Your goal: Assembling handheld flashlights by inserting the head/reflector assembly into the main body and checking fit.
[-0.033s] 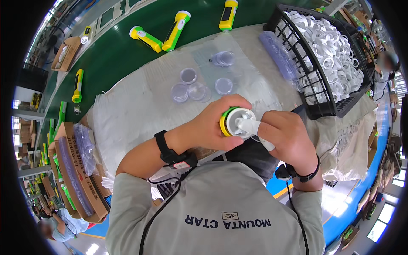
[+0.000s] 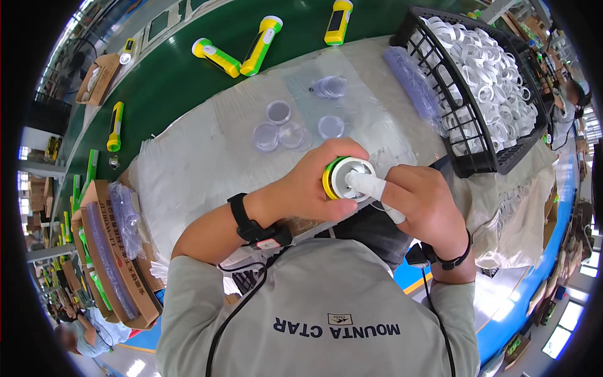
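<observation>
Green belt (image 2: 188, 75) runs behind the counter (image 2: 201, 157), which is draped in a pale crinkled sheet, and several finished yellow-and-green torches (image 2: 260, 45) lie on that belt well apart from the work. To the right stands a black crate (image 2: 433, 113) heaped with white rings (image 2: 490, 75); a cardboard box (image 2: 110, 251) of wrapped parts sits at the left edge. Between crate and box, a few clear lenses (image 2: 279, 132) rest loose on the sheet, near a further small stack (their count is hard to tell).

As a judgement: the torch head in hand looks partly fitted, with its white reflector already seated and showing, while the loose discs suggest a lens is not yet on it. Many rings and lenses remain unused, so plenty of such pieces appear left to do.

Left hand (image 2: 314, 185) is clenched around the torch head (image 2: 347, 179), held above the counter's near edge in front of the chest, open end facing up. Right hand (image 2: 421, 201) is loosely curled, its finger (image 2: 367, 185), wrapped in white tape, pressing into the mouth of the head; whether it pinches anything small there cannot be told.
</observation>
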Demonstrator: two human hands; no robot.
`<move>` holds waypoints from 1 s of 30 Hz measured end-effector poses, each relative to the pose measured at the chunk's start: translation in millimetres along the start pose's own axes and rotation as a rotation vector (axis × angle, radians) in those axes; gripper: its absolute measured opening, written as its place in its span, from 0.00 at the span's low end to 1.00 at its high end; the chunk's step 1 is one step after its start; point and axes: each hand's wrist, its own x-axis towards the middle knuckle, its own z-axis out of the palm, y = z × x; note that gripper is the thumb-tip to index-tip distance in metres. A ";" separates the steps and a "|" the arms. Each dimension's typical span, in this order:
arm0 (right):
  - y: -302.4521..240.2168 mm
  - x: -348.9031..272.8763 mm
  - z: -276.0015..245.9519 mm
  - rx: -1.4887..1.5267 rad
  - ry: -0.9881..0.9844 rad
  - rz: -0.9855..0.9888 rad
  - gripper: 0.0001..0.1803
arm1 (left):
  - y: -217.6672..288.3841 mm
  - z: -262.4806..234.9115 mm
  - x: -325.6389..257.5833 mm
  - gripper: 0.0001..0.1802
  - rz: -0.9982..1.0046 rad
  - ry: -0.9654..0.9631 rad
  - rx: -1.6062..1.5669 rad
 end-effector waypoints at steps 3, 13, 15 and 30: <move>1.1 -8.6 1.3 0.084 0.036 0.064 0.25 | -2.6 0.2 -2.2 0.33 0.030 0.019 -0.021; 3.1 -12.5 13.5 0.094 0.044 -0.020 0.30 | -4.4 1.6 -2.4 0.32 0.072 0.048 -0.028; 3.7 -17.0 9.2 0.080 0.088 0.013 0.29 | -4.7 -0.3 -1.4 0.33 0.081 0.037 -0.007; 5.5 -17.0 6.4 0.187 -0.021 0.099 0.31 | -3.4 -3.5 -0.4 0.33 0.086 0.021 0.027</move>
